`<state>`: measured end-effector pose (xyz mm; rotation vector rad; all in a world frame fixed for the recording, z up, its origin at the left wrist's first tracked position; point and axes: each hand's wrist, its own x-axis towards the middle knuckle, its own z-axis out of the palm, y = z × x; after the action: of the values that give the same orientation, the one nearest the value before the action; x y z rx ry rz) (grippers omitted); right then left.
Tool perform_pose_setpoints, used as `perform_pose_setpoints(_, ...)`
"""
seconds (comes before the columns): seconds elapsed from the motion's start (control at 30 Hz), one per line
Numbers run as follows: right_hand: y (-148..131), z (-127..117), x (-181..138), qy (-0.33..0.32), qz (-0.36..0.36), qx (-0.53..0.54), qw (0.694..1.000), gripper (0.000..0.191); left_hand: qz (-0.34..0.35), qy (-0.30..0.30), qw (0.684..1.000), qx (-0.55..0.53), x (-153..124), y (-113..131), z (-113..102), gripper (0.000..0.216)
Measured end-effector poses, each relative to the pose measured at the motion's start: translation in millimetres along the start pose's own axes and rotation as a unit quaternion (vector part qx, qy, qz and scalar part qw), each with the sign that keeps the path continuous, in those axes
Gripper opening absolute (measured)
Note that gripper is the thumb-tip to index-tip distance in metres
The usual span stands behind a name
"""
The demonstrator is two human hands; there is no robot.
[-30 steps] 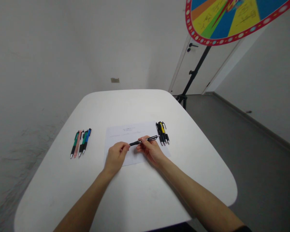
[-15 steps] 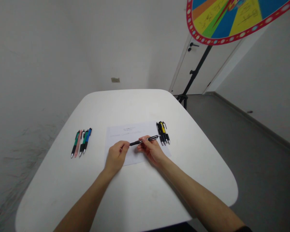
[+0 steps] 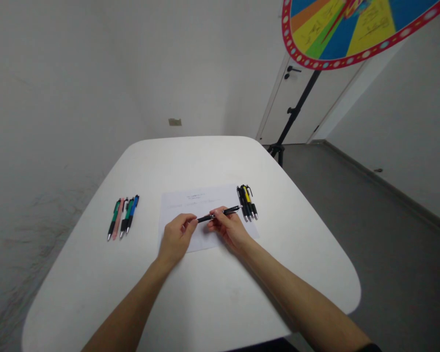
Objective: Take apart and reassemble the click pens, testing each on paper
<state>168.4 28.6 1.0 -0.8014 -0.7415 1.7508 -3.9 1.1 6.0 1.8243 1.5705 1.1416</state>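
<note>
A person is holding a black pen (image 3: 231, 210) just above a sheet of paper (image 3: 176, 205) on a white table (image 3: 198, 161). The left hand (image 3: 174, 237) is pinching one end, thumb and fingers closed together, while the right hand (image 3: 231, 230) is gripping the barrel near its middle between thumb and fingers. Black, yellow and white pens (image 3: 247, 203) are lying near the right hand; a colored row (image 3: 122, 217) is resting well apart at left. A bright wheel (image 3: 326, 44) is standing beyond.

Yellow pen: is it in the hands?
No, the left hand and right hand hold a black pen; the yellow pen lies on the table.
</note>
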Motion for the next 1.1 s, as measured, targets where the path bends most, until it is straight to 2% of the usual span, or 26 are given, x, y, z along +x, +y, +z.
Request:
perform_pose_setpoints(0.1, -0.2, 0.7, -0.8, -0.002, -0.004, -0.004, 1.000, 0.037, -0.002, -0.027, 0.999, 0.016, 1.1, -1.1, -0.7, 0.035)
perform_pose_setpoints(0.17, -0.2, 0.8, -0.8, -0.001, -0.007, -0.007, 1.000, 0.037, 0.000, -0.032, 0.999, 0.022, 1.2, -1.1, -1.0, 0.032)
perform_pose_setpoints(0.33, -0.2, 0.0, -0.1, 0.005, -0.012, -0.010, 1.000, 0.037, 0.019, -0.003, 1.000, 0.016, -0.5, -1.0, -0.4, 0.015)
perform_pose_setpoints(0.47, 0.0, 0.3, -0.4, 0.001, -0.010, -0.008, 1.000, 0.037, 0.004, 0.022, 1.000, 0.001, -0.9, -1.0, 0.2, 0.023)
perform_pose_setpoints(0.7, 0.3, 1.7, -0.5, 0.000, -0.012, -0.015, 1.000, 0.038, 0.005, -0.038, 0.999, 0.030, 1.4, 1.2, -1.3, 0.032)
perform_pose_setpoints(0.93, -1.6, 1.1, -0.3, -0.001, -0.010, -0.014, 1.000, 0.037, 0.049, -0.009, 0.998, 0.032, 0.4, -1.3, -1.6, 0.017)
perform_pose_setpoints(1.1, -2.3, 2.6, -0.8, 0.002, -0.016, -0.011, 1.000, 0.037, 0.044, -0.011, 0.998, 0.038, 0.2, 1.2, -2.2, 0.021)
